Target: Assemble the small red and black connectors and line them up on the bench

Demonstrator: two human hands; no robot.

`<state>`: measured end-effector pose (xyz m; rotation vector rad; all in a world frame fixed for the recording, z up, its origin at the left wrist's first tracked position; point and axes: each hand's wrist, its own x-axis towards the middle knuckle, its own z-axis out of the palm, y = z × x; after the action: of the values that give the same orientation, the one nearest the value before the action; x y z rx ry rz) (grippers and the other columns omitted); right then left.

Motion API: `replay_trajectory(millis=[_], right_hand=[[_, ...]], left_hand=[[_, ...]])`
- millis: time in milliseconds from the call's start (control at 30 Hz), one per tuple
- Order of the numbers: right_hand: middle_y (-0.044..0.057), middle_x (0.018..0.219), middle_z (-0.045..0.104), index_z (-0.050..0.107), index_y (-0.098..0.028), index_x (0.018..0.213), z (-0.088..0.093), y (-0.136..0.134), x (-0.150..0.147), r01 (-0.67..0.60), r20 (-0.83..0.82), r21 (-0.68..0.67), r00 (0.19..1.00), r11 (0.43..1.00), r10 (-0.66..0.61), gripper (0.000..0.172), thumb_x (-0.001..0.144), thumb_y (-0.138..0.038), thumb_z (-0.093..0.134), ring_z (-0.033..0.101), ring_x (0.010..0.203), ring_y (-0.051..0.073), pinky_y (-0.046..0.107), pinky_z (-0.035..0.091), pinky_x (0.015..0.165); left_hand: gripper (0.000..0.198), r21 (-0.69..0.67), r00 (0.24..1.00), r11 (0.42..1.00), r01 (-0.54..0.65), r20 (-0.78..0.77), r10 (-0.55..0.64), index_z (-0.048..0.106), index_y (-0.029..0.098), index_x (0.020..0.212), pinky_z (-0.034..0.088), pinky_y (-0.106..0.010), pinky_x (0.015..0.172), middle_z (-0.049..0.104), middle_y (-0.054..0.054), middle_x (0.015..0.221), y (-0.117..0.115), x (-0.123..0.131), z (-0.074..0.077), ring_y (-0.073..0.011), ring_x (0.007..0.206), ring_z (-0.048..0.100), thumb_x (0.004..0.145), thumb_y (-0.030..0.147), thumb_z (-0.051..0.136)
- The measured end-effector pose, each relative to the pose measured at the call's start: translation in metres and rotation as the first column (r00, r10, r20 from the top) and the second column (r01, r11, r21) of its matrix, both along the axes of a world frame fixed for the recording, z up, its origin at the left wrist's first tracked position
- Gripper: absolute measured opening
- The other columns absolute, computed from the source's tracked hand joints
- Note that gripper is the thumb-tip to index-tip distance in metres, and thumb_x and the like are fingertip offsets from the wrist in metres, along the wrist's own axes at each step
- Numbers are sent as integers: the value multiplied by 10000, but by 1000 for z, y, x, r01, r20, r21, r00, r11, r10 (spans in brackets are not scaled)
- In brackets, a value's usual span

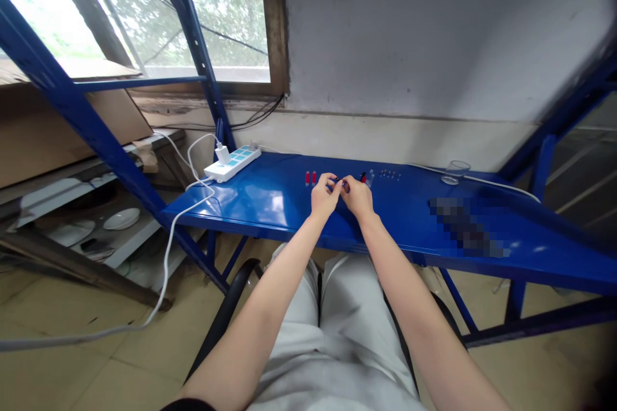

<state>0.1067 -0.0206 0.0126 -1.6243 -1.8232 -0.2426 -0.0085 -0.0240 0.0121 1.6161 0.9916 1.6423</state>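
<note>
Over the middle of the blue table (pixel 270 205), my left hand (pixel 326 192) and my right hand (pixel 357 195) meet with their fingertips pinched close together. Between them is a small dark piece (pixel 338 180), too small to name, and both hands seem to grip it. Just left of my left hand, two small red cylinders (pixel 311 177) stand side by side. Beyond my right hand are a small black and red piece (pixel 363 177) and a clear small piece (pixel 371 178), partly hidden by the hand. Several tiny pieces (pixel 390 174) sit in rows farther right.
A white power strip (pixel 232 164) with a plugged-in adapter lies at the table's back left, its cable hanging over the edge. A clear glass (pixel 454 172) is at the back right. A pixelated dark object (pixel 465 226) lies near the right front. Blue rack posts (pixel 193 26) flank the table.
</note>
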Motion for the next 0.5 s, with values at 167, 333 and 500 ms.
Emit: replay_trajectory(millis=[167, 333, 500], right_hand=[[34, 690, 629, 589, -193, 929, -2, 3, 0, 16, -42, 13, 999, 1000, -15, 219, 838, -302, 422, 577, 649, 166, 247, 347, 606], [20, 664, 609, 586, -193, 967, -2, 2, 0, 1, -103, 54, 995, 999, 4, 235, 829, -290, 421, 575, 649, 160, 239, 353, 606], [13, 650, 597, 588, -189, 957, 0, 0, -2, -50, -134, 88, 989, 995, 61, 239, 840, -304, 414, 563, 633, 148, 231, 358, 610]], left_hand=[[144, -41, 996, 998, -53, 67, 56, 539, 188, 797, 337, -169, 516, 540, 20, 715, 0, -1, 3, -38, 478, 408, 738, 285, 627], [155, -92, 993, 995, -29, 114, 40, 498, 188, 840, 364, -158, 494, 582, -9, 768, 0, -4, 4, -51, 517, 478, 772, 293, 590], [234, -119, 981, 993, 24, 194, 0, 467, 193, 955, 364, -158, 418, 627, -11, 794, -1, -4, 4, -37, 418, 468, 793, 327, 572]])
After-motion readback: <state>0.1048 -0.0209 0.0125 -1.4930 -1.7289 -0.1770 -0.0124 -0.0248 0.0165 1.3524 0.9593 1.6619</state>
